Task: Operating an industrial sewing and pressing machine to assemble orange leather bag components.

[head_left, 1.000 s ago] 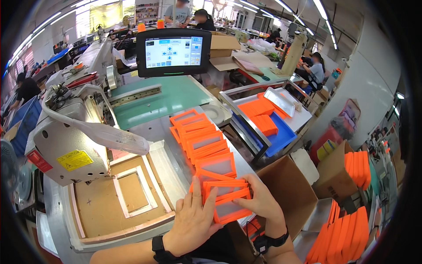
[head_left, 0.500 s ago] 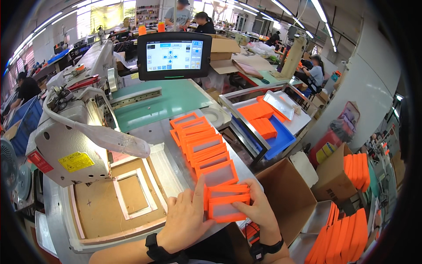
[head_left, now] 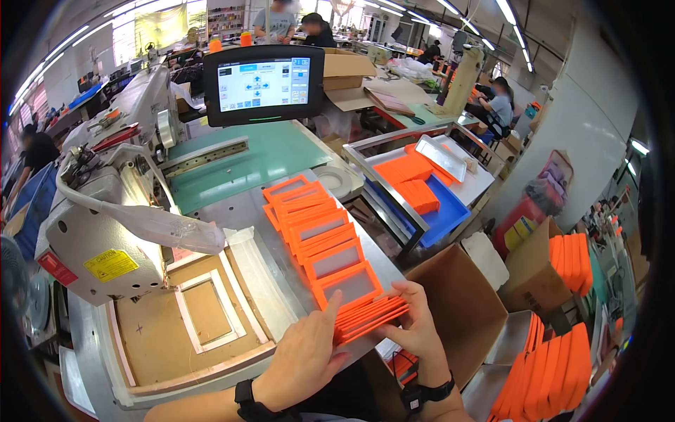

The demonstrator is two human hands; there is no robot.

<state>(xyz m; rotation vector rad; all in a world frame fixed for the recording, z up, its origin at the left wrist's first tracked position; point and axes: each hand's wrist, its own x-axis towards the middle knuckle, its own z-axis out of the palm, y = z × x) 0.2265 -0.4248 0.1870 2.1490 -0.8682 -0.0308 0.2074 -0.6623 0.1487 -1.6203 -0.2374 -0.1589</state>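
A small stack of orange-edged panels point(head_left: 370, 318) sits at the near end of the metal table, tilted so that its layered edges show. My right hand point(head_left: 416, 325) grips it from the right, fingers at the far side and thumb at the near side. My left hand point(head_left: 304, 357) is at the stack's left end, index finger stretched out and thumb apart; its other fingers are partly hidden. Just beyond lies an overlapping row of the same orange frames with greyish see-through windows point(head_left: 337, 259), running away from me.
To the left stands a sewing machine head point(head_left: 105, 239) over a brown template board point(head_left: 148, 344) with white strips. A control screen point(head_left: 264, 84) rises behind. An open cardboard box point(head_left: 457, 309), orange bundles point(head_left: 545, 376) and a blue tray point(head_left: 450, 218) are on the right.
The panels in my right hand have tipped from face-up to edge-on and sit more evenly together. My left index finger has shifted slightly right and down. The whole view has shifted a little.
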